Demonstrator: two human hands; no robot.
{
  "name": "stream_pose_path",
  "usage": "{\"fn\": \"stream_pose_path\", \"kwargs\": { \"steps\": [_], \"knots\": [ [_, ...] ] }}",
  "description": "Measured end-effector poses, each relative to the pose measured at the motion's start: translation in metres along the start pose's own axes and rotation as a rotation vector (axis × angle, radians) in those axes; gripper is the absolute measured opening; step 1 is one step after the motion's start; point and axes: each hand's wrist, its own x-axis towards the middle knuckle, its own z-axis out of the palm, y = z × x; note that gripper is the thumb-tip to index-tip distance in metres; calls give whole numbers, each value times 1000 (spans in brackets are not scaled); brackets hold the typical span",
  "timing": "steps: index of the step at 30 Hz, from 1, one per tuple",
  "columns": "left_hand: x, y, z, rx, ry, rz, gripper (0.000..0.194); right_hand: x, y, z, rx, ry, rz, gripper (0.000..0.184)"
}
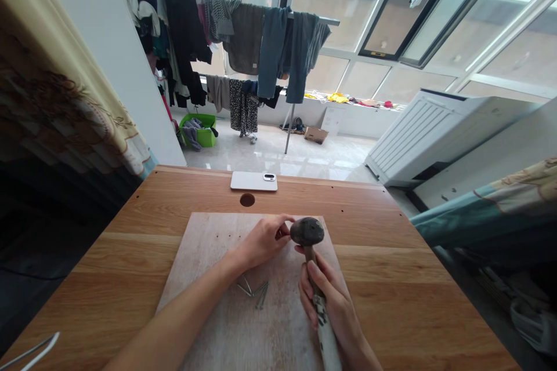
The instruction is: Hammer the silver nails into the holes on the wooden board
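My right hand [326, 293] is wrapped round the worn, white-patched handle of a mallet [307, 232] with a dark, rounded head. That head is raised over the upper right of a pale wooden board [204, 301]. Just left of it, my left hand [266, 237] is closed in a pinch close to the board's surface; the mallet head and fingers hide whatever is between the fingertips. Several loose nails [261, 294] lie on the board below my left wrist. A row of small dark spots [229, 236] marks the board's upper left.
Under the board is a wooden table [391, 278] with a round hole [247, 200]. A white phone [254, 181] lies near its far edge. Beyond stand a laundry rack [287, 127] with hanging clothes, a green basket [204, 138] and a white cabinet [418, 133]. Curtains flank the table.
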Motion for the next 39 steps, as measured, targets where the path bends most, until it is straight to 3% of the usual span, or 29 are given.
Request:
{"fn": "stream_pose_path", "kwargs": {
  "steps": [8,12,15,18,20,23,27,31,35,39],
  "knots": [
    [-2,2,0,-11,-3,-19,40,-9,-21,3,7,116,18,36],
    [-2,3,-1,2,-17,-24,39,-17,-37,-7,-274,184,124,47],
    [-2,1,0,0,-16,-14,39,-18,-53,-10,-531,174,114,51],
    [-2,0,0,-4,-10,-2,39,-13,-69,-2,-759,186,68,47],
    [-2,0,0,-7,-6,5,39,-8,-76,6,-779,171,55,45],
    [-1,2,-1,-15,-7,21,42,2,-77,14,-708,121,41,47],
    [-1,4,-1,-11,-12,24,42,6,-72,8,-790,156,20,47],
    [-2,1,0,-9,-13,8,42,-4,-71,0,-731,158,-31,50],
    [-2,-2,1,-15,-11,2,41,-15,-70,-10,-796,235,60,54],
    [-1,0,1,9,-11,8,40,-20,-70,-18,-876,155,43,53]
  ]
}}
